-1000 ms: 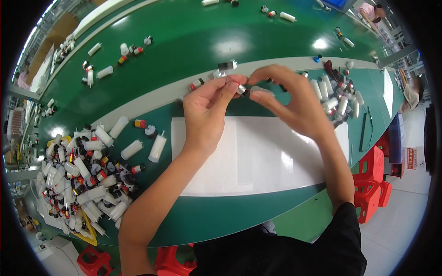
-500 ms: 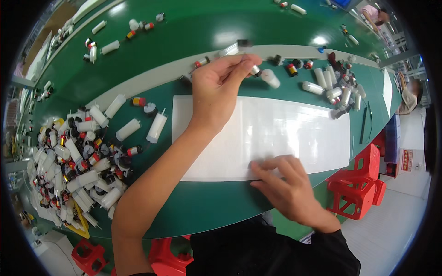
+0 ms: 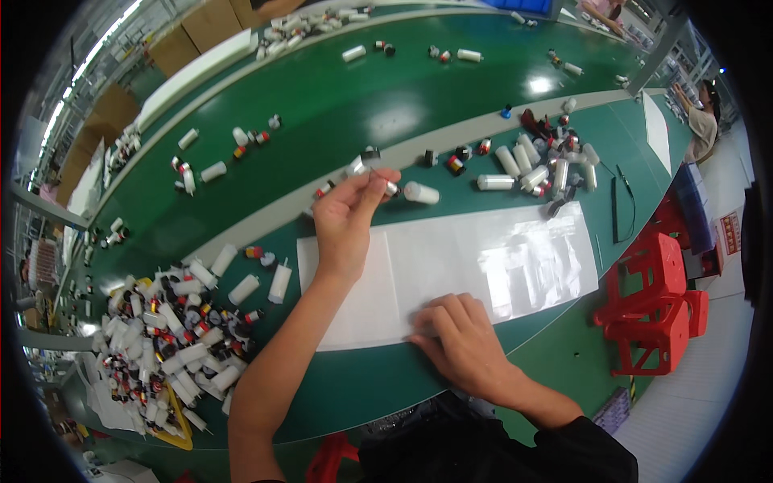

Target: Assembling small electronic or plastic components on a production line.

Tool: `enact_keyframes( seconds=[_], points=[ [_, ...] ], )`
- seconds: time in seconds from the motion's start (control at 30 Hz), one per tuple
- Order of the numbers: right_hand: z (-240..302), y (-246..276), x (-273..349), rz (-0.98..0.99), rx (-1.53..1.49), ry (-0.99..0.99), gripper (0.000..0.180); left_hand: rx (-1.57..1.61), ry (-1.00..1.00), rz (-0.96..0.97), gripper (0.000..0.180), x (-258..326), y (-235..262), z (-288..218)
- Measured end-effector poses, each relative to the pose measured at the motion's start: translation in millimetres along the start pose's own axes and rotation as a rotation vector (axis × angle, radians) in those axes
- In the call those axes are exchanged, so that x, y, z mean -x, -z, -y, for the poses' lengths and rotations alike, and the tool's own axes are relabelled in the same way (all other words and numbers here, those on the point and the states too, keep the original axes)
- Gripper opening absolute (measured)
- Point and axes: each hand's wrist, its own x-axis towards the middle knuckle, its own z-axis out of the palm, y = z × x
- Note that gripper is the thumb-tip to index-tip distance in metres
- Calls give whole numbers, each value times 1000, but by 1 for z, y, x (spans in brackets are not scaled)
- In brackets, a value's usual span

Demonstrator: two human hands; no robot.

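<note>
My left hand [image 3: 342, 229] reaches over the far edge of a glossy white sheet [image 3: 451, 274], thumb and forefinger pressed together in a pinch. What it grips is too small to make out. A small silver-ended piece [image 3: 391, 189] shows by the fingertips. Just beyond lies a pale piece with a dark end [image 3: 357, 166], and a white cylinder [image 3: 421, 193] rests to the right. At the sheet's near edge, my right hand [image 3: 463, 342] has loosely bent fingers, the thumb apart from the forefinger, with nothing visible between them.
A large heap of white cylinders and small red-and-black parts [image 3: 173, 346] covers the bench's left. A smaller cluster [image 3: 535, 165] lies at the right, near a black corded tool [image 3: 615, 209]. Red stools [image 3: 652, 270] stand beside the bench. Two people are farther off at upper right.
My view has swung, so more of the far bench shows and the nearby things appear lower. My right hand's fingers are drawn closer together. The left keeps its pinch.
</note>
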Motion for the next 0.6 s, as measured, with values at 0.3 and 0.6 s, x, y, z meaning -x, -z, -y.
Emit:
enact_keyframes(
  seconds=[0.3, 0.6],
  points=[
    [-3, 15, -6, 32, -376, -52, 16, 48, 44, 64, 21, 3, 2, 7],
    [-64, 75, -129, -23, -180, 351, 12, 122, 17, 85, 22, -13, -4, -2]
  ],
)
